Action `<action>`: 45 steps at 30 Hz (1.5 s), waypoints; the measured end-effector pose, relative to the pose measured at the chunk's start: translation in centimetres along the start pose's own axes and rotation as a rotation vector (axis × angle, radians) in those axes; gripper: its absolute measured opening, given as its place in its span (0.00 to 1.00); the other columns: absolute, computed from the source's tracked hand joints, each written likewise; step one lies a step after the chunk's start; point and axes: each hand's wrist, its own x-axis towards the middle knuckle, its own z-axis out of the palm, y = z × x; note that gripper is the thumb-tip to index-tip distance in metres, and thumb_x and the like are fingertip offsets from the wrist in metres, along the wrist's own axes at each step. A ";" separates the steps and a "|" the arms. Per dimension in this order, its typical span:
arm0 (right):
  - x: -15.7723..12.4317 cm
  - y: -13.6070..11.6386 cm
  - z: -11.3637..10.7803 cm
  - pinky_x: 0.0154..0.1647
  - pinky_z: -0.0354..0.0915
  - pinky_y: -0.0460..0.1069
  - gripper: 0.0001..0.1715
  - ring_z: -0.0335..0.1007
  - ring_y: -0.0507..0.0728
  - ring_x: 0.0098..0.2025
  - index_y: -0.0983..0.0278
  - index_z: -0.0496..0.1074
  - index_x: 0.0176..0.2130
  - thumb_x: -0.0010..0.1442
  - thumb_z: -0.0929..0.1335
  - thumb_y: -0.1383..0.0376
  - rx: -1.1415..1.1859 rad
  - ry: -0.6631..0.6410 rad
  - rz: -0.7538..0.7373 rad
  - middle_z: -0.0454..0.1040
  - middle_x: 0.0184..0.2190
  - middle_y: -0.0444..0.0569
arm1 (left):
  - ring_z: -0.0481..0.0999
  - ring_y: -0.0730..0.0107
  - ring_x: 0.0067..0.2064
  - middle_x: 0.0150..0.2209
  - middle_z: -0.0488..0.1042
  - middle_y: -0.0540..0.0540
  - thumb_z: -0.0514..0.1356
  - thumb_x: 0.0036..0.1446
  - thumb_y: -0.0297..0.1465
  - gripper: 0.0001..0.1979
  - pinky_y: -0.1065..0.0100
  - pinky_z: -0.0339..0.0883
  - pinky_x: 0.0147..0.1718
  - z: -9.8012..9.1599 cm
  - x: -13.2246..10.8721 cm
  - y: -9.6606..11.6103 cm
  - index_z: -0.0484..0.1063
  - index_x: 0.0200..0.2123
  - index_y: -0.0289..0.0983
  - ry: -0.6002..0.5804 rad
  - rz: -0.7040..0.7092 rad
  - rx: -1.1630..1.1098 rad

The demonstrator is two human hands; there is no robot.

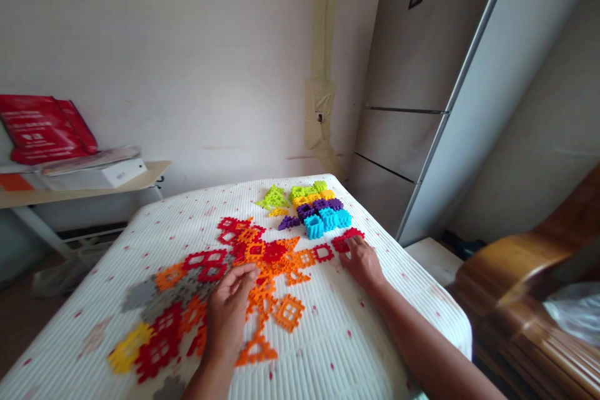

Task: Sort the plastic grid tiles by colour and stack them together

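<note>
Flat interlocking plastic building pieces with toothed edges lie on the table. My left hand [227,309] is over the pile of orange pieces [260,290], thumb and fingertips drawn together. Anything between those fingertips is too small or hidden to make out. At the right, my right hand [363,260] has its fingers closed on a small group of red building pieces [344,240] resting on the cloth. A single red square frame piece [323,253] lies just left of it. An orange window piece [289,312] and an orange triangle [257,350] lie nearer me.
Stacks of light blue [321,223], purple [321,205], yellow [313,198] and green pieces [304,191] stand at the back right. Grey [140,295] and yellow pieces [130,348] lie left. A fridge [403,94] and wooden chair [520,275] flank the table's right side.
</note>
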 end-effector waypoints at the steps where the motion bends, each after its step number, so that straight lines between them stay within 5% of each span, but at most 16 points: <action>1: 0.0 0.0 0.0 0.31 0.59 0.47 0.05 0.66 0.54 0.31 0.65 0.68 0.32 0.53 0.64 0.69 -0.009 -0.017 0.010 0.69 0.31 0.50 | 0.76 0.63 0.38 0.34 0.77 0.44 0.65 0.41 0.40 0.17 0.66 0.68 0.39 0.0 0.0 -0.1 0.73 0.34 0.35 -0.003 -0.002 -0.002; 35: 1.5 -0.8 0.9 0.37 0.57 0.45 0.10 0.64 0.52 0.37 0.65 0.68 0.37 0.60 0.60 0.71 -0.004 -0.147 0.054 0.69 0.38 0.50 | 0.75 0.61 0.40 0.35 0.77 0.43 0.64 0.42 0.40 0.18 0.63 0.67 0.42 -0.2 0.1 -0.2 0.73 0.35 0.34 -0.030 -0.002 0.037; 45: 1.0 -1.1 0.5 0.37 0.56 0.47 0.09 0.64 0.54 0.36 0.64 0.70 0.34 0.57 0.61 0.70 -0.081 -0.089 0.028 0.71 0.34 0.49 | 0.75 0.64 0.38 0.33 0.77 0.45 0.65 0.40 0.40 0.18 0.67 0.67 0.40 -0.3 0.2 0.0 0.73 0.34 0.35 -0.022 -0.026 0.019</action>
